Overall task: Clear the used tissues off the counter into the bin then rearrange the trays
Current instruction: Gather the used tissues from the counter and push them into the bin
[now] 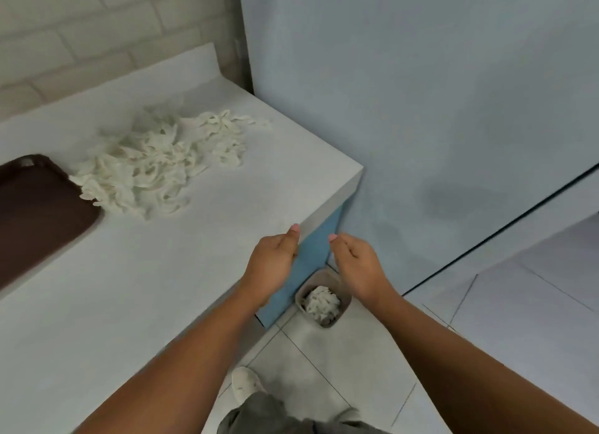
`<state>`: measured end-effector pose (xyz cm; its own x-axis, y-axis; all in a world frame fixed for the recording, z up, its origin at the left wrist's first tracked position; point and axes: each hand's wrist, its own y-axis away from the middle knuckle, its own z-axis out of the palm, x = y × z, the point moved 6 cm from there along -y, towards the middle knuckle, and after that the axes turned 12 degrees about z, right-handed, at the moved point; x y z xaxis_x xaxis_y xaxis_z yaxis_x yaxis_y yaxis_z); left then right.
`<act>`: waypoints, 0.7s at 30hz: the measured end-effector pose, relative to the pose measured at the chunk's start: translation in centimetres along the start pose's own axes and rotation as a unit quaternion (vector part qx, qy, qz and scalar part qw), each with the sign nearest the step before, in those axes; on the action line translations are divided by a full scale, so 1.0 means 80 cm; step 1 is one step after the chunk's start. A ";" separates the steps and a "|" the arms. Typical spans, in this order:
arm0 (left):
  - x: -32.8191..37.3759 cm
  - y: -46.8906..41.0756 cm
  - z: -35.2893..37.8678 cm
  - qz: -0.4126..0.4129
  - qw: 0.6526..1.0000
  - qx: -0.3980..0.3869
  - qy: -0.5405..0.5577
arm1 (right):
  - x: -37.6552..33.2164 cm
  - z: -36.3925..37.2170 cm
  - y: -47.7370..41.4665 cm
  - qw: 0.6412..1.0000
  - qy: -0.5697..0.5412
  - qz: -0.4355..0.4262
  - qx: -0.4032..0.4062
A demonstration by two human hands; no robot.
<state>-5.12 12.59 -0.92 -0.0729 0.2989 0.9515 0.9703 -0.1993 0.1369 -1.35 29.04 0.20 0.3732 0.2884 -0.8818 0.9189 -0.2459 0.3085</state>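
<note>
Left hand (275,258) and right hand (356,261) are hanging loose and empty above the bin (346,299), tissues (155,164) are sitting piled on the counter (194,271), and I'm guessing that smallish, already part-filled bin is risking overflow.

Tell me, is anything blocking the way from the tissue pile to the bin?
Nothing visible does. Bare counter runs from the tissue pile to the corner, and the open bin stands on the floor just below.

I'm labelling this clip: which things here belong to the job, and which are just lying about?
Job: tissue pile, counter, bin already holding tissues, brown tray.
Lying about: shoe, brick wall, blue cabinet side.
</note>
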 end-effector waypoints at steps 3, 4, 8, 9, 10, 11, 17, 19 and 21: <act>-0.023 0.003 0.063 -0.028 0.999 -0.031 0.000 | 0.065 -0.040 0.003 0.996 -0.056 0.065 -0.008; -0.031 0.004 0.082 -0.036 0.998 -0.045 -0.007 | 0.086 -0.048 0.004 0.995 -0.059 0.083 -0.013; -0.066 -0.001 0.138 -0.036 0.994 -0.092 -0.044 | 0.156 -0.066 -0.007 0.991 -0.004 0.132 -0.006; -0.076 -0.005 0.150 -0.036 0.992 -0.113 -0.050 | 0.174 -0.066 -0.013 0.988 0.018 0.150 -0.008; -0.090 -0.010 0.162 -0.048 0.988 -0.133 -0.055 | 0.191 -0.066 -0.021 0.985 0.033 0.172 -0.014; -0.107 -0.016 0.174 -0.065 0.984 -0.155 -0.060 | 0.210 -0.065 -0.030 0.980 0.038 0.193 -0.020; -0.244 -0.070 0.234 -0.138 0.951 -0.244 -0.133 | 0.306 -0.048 -0.084 0.967 0.044 0.253 -0.004; -0.297 -0.089 0.249 -0.140 0.937 -0.271 -0.169 | 0.337 -0.040 -0.103 0.964 0.049 0.260 0.008; -0.350 -0.108 0.260 -0.136 0.923 -0.287 -0.219 | 0.376 -0.029 -0.123 0.960 0.044 0.275 0.016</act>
<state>-6.63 25.36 -34.52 -0.0741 0.7347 0.6743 0.6391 -0.4841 0.5977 1.13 42.29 -28.53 0.8121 0.1830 -0.5540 0.5752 -0.4106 0.7075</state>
